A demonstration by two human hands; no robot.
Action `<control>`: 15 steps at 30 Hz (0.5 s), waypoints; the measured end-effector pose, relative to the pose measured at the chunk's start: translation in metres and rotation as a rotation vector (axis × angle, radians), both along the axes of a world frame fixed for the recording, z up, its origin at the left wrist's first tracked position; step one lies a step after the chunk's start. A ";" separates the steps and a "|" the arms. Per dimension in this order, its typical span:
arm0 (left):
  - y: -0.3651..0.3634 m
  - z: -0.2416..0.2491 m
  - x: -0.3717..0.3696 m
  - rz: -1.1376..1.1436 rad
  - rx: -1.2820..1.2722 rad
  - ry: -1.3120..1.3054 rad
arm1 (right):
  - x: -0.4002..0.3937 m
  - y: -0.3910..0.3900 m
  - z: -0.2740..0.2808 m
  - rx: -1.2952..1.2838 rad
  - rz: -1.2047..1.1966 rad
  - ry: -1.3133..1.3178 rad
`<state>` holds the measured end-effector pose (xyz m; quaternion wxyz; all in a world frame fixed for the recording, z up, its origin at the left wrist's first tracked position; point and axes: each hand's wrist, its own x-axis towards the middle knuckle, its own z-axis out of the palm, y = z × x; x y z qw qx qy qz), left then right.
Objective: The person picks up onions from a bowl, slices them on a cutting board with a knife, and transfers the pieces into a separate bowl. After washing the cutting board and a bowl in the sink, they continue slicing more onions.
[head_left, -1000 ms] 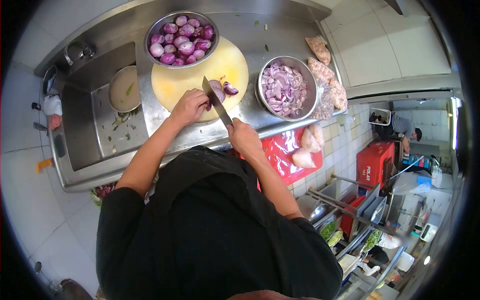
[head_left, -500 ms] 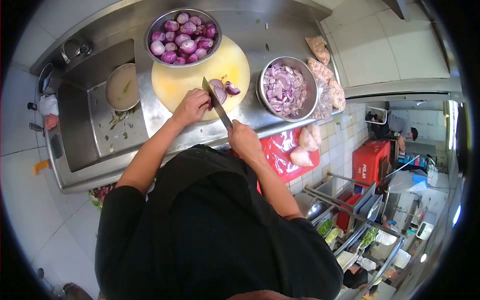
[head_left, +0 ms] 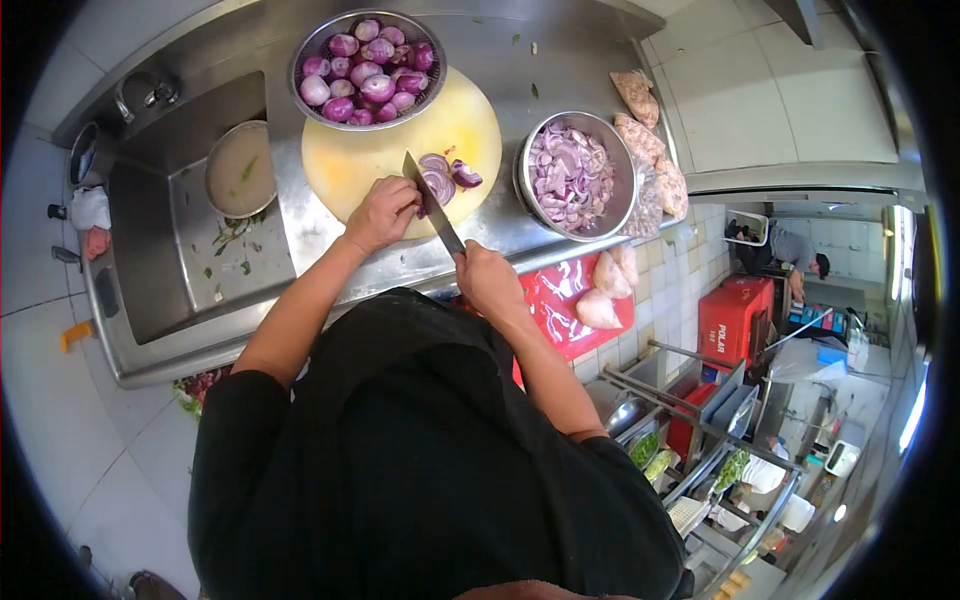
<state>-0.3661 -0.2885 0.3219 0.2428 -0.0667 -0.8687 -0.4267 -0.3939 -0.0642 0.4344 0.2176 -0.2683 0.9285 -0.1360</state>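
In the head view my right hand (head_left: pixel 488 280) is wrapped round the handle of a kitchen knife (head_left: pixel 432 205), its blade slanting up and left over the round yellowish cutting board (head_left: pixel 345 165). Against the blade's left side, the curled fingers of my left hand (head_left: pixel 383 213) press a piece of red onion, mostly hidden under them. Right of the blade lie onion slices (head_left: pixel 439 185) and a cut onion chunk (head_left: pixel 464 174). A colander of whole peeled red onions (head_left: pixel 372 75) overlaps the board's far edge. Sliced onions (head_left: pixel 570 178) fill a steel bowl (head_left: pixel 628 195) to the right.
At left is a steel sink (head_left: pixel 150 270) holding a pan of cloudy liquid (head_left: pixel 240 172). Bagged food (head_left: pixel 655 165) lines the counter's right end. Below it, raw chicken pieces (head_left: pixel 600 308) lie on a red surface (head_left: pixel 555 330). Farther right are a metal rack (head_left: pixel 700 410), a red crate (head_left: pixel 735 320) and another person (head_left: pixel 795 248).
The camera view has shifted slightly, moving the background a little. Both hands, the knife and the onion slices keep nearly the same places.
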 end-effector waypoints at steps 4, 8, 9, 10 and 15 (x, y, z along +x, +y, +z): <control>0.001 -0.004 0.001 0.037 -0.011 -0.001 | 0.005 0.003 0.012 0.002 -0.027 -0.016; 0.001 -0.005 0.002 0.020 0.015 -0.020 | -0.001 -0.006 -0.021 -0.015 -0.027 -0.024; -0.001 -0.005 0.001 0.020 0.012 -0.023 | -0.005 -0.010 -0.020 -0.024 -0.022 -0.018; 0.000 -0.007 0.002 0.016 0.013 -0.028 | -0.005 -0.008 -0.017 -0.025 -0.016 -0.014; 0.002 -0.006 0.003 0.057 0.018 -0.003 | 0.001 0.000 0.019 -0.018 -0.029 0.002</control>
